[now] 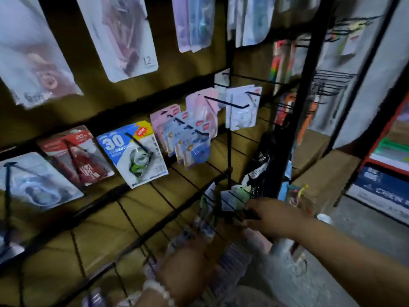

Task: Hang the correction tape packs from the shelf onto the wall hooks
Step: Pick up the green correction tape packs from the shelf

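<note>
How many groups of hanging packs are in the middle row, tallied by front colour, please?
Grey-white pack: 1
Red pack: 1
Blue-and-yellow pack: 1
Pink and light-blue cluster: 1
Pink pack: 1
White pack: 1
Total: 6

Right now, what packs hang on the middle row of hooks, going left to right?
Grey-white pack → red pack → blue "30" pack → bunch of pale blue and pink packs → pink pack → white pack.
</note>
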`<state>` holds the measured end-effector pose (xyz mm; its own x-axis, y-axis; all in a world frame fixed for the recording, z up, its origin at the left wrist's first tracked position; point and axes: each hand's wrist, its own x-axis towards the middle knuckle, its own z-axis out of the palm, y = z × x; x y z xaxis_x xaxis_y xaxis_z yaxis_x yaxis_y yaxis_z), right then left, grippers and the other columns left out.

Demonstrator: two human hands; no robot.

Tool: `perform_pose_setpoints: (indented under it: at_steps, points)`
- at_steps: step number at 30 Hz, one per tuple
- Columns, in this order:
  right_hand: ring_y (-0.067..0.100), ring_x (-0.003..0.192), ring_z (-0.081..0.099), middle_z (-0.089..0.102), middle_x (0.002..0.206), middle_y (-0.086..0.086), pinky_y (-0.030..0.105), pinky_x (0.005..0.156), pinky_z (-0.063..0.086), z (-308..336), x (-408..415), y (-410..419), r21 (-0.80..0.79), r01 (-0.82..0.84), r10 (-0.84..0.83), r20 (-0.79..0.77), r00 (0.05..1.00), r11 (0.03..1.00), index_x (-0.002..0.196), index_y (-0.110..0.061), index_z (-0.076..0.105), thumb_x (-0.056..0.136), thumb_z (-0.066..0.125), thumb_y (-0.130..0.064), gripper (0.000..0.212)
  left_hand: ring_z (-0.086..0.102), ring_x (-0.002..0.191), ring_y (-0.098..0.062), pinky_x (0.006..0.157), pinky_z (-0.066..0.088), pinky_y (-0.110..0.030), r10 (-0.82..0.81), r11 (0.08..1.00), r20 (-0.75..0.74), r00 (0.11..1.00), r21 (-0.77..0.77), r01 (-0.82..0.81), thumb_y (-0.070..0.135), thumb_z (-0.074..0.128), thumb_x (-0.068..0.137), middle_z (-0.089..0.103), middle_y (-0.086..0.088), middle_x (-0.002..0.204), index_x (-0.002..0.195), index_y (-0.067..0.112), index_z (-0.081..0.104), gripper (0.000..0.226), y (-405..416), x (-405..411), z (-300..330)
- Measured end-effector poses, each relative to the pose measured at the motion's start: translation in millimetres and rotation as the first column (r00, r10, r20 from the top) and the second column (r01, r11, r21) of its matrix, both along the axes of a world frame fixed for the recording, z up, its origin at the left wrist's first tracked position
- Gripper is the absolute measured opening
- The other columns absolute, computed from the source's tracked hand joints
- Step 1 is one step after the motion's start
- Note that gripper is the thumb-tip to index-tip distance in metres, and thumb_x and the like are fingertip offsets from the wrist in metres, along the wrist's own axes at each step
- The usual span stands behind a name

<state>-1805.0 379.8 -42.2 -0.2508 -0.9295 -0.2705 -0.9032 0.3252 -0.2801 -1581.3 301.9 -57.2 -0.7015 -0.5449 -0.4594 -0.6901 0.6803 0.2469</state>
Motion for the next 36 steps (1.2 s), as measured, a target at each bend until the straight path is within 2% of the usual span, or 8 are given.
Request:
perform_pose_setpoints:
  at_steps: [5,10,13,16,19,23,29,36]
  points:
    - [0.031,0.108,0.056,0.058,0.120,0.019,0.040,0.090,0.047,-24.9,-36.5,-40.8,0.119,-0.207,0.203,0.044,0.978,0.971,0.121,-0.001,0.055,0.094,0.050,-0.041,0.048,0.062,0.111,-0.026,0.088,0.053,-0.037,0.204,0.977,-0.062,0.977,0.079,-0.199,0.037,0.052,0.096,0.058,-0.011,0.133,0.155,0.013,0.016,0.073,1.0,-39.7,-19.8]
    - [0.024,0.118,0.053,0.054,0.129,0.008,0.030,0.094,0.043,-49.2,-41.7,-67.8,0.194,-0.414,0.404,0.093,0.910,0.889,0.130,-0.012,0.050,0.094,0.049,-0.047,0.050,0.050,0.129,-0.020,0.100,0.044,-0.026,0.402,0.913,-0.124,0.907,0.132,-0.386,0.043,0.054,0.094,0.045,-0.001,0.147,0.148,0.026,0.030,0.061,22.9,-37.4,-41.7]
    - [0.024,0.107,0.058,0.061,0.114,0.006,0.030,0.086,0.047,-70.0,-26.2,-80.0,0.152,-0.516,0.498,0.146,0.855,0.843,0.119,-0.016,0.057,0.091,0.052,-0.051,0.046,0.047,0.132,-0.020,0.102,0.041,-0.026,0.514,0.857,-0.110,0.851,0.117,-0.502,0.051,0.053,0.091,0.043,0.000,0.148,0.147,0.028,0.027,0.065,36.6,-24.6,-59.1]
    - [0.015,0.109,0.058,0.063,0.119,-0.001,0.023,0.082,0.043,-91.7,4.2,-85.5,0.062,-0.594,0.582,0.141,0.801,0.802,0.123,-0.022,0.057,0.089,0.053,-0.054,0.047,0.053,0.126,-0.016,0.090,0.041,-0.023,0.598,0.801,-0.106,0.795,0.051,-0.596,0.055,0.049,0.092,0.036,0.006,0.151,0.149,0.034,0.020,0.068,49.9,-6.5,-74.5]
    - [0.011,0.098,0.058,0.061,0.106,-0.011,0.022,0.072,0.043,-115.2,44.1,-84.3,-0.015,-0.639,0.633,0.151,0.759,0.769,0.123,-0.027,0.054,0.089,0.052,-0.052,0.042,0.050,0.130,-0.012,0.099,0.042,-0.021,0.680,0.731,-0.121,0.723,0.042,-0.681,0.059,0.050,0.089,0.041,0.009,0.151,0.150,0.034,0.020,0.072,60.1,19.5,-103.6]
    - [0.017,0.103,0.056,0.059,0.117,-0.003,0.028,0.081,0.047,-160.4,96.3,-75.4,-0.073,-0.725,0.721,0.212,0.660,0.685,0.125,-0.023,0.053,0.090,0.053,-0.051,0.045,0.051,0.128,-0.014,0.101,0.046,-0.028,0.762,0.646,-0.100,0.639,0.063,-0.761,0.058,0.051,0.089,0.048,0.005,0.142,0.148,0.036,0.022,0.069,73.5,58.2,-157.7]
    - [0.022,0.112,0.052,0.055,0.122,0.002,0.035,0.088,0.045,-270.1,155.1,-59.4,-0.103,-0.855,0.851,0.209,0.481,0.509,0.129,-0.027,0.046,0.088,0.051,-0.056,0.050,0.060,0.116,-0.009,0.096,0.049,-0.026,0.827,0.556,-0.146,0.544,0.066,-0.828,0.061,0.051,0.084,0.038,0.008,0.148,0.146,0.036,0.027,0.071,95.9,110.1,-271.2]
    - [0.022,0.117,0.052,0.055,0.127,0.002,0.034,0.095,0.045,-401.9,177.5,-68.6,-0.091,-0.877,0.879,0.117,0.462,0.473,0.131,-0.026,0.046,0.088,0.050,-0.056,0.053,0.060,0.114,-0.015,0.093,0.049,-0.028,0.838,0.539,-0.110,0.534,0.021,-0.842,0.058,0.050,0.087,0.056,0.000,0.132,0.149,0.028,0.022,0.075,94.4,152.3,-407.1]
